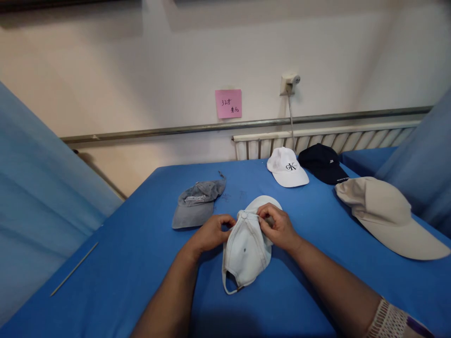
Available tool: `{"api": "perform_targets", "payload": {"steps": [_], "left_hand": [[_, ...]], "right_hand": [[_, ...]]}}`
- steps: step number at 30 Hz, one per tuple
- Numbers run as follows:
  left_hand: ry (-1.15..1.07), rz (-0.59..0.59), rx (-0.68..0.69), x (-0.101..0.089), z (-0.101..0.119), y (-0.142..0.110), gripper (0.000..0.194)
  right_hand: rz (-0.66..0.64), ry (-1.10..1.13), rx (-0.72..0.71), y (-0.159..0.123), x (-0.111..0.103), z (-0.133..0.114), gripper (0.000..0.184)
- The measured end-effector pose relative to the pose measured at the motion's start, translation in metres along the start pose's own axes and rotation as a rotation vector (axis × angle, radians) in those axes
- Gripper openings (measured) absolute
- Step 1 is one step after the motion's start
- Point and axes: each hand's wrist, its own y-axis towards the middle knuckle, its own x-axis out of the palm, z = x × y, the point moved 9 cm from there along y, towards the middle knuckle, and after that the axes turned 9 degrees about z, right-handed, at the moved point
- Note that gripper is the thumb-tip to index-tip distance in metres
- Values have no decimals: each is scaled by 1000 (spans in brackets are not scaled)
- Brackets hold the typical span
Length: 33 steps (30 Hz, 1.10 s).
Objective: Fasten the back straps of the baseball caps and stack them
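Note:
A pale, washed-out baseball cap (pixel 247 249) rests on the blue-covered table in front of me, its brim pointing away and its back strap opening towards me. My left hand (pixel 213 233) pinches the cap's left side near the crown, thumb and fingers drawn together. On the other side, my right hand (pixel 276 225) grips the fabric just right of the top button, fingers curled in. Part of the brim is hidden behind the right hand. Beyond my left hand lies a grey cap (pixel 197 203) with white lettering.
Towards the back right are a white cap (pixel 286 166) and a dark navy cap (pixel 322 162). A beige long-brimmed cap (pixel 384 206) lies at the right. A thin stick (pixel 73 269) is at the left edge. Blue curtains (pixel 42 188) hang on both sides; a radiator (pixel 253 147) stands behind.

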Motion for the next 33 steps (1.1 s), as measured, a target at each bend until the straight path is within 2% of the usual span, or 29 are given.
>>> {"api": "perform_targets", "payload": {"steps": [2,7,9,14,19,22,26,30,33], "left_hand": [[-25,33,-41,-5,-7,1,17],[-217,222,-118,-33,-26,6,20],[-277,275,-148,-38,-32,8,20],[-336,347,-179,-29,-39,10,25],[-507,378,-196,-18,-44,11,32],[-475,407,-200,-17,-48,13,35],[-318,507,-147,-31,-47,15,37],[-111,571,-49,-47,-35,9,27],[-60,603,56,-54,-18,1,22]], "right_hand": [[12,0,-3,1,-2,0,8],[115,4,-16,2,-14,0,8],[143,-8,-26,2,-16,0,8],[145,-19,-43,2,-17,-6,9],[248,-31,-112,0,-29,-23,11],[188,-62,-146,-2,-24,-26,13],[98,-83,-167,-2,-15,-24,12],[65,-88,-164,-1,-12,-24,11],[58,-99,-160,-2,-12,-24,12]]}}
